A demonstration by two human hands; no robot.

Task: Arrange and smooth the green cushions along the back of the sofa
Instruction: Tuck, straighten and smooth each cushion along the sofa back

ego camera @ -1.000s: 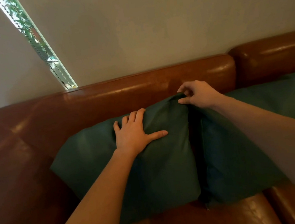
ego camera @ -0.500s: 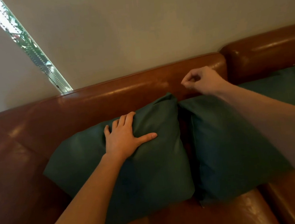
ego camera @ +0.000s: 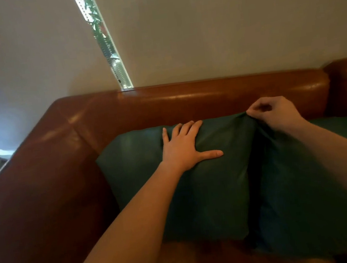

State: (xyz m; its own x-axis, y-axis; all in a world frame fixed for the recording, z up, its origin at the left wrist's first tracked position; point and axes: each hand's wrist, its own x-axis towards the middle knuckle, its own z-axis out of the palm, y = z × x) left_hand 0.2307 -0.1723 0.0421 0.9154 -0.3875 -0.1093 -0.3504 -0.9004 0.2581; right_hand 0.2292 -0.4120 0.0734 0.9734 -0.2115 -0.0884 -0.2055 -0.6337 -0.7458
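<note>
A person is leaning over a brown leather sofa (ego camera: 186,101), seen from their own head looking down along both bare forearms. Two dark green cushions are standing side by side against the sofa's back. The left cushion (ego camera: 197,194) is sitting near the sofa's corner, where the back is meeting the armrest, and its right edge is touching the right cushion (ego camera: 303,202), which is running out of view at the right (its far end is not showing).

The left hand (ego camera: 183,149) is lying flat and open on the upper face of the left cushion, fingers spread and reaching toward its top edge, thumb pointing right. The right hand (ego camera: 275,114) is curling closed at the top right corner of the left cushion, thumb and fingertips pinching a small peak of green fabric and drawing it upward, just in front of the sofa's back.

Behind the sofa, a plain pale wall (ego camera: 221,27) is rising, with a narrow bright strip of window (ego camera: 106,43) slanting across it.
</note>
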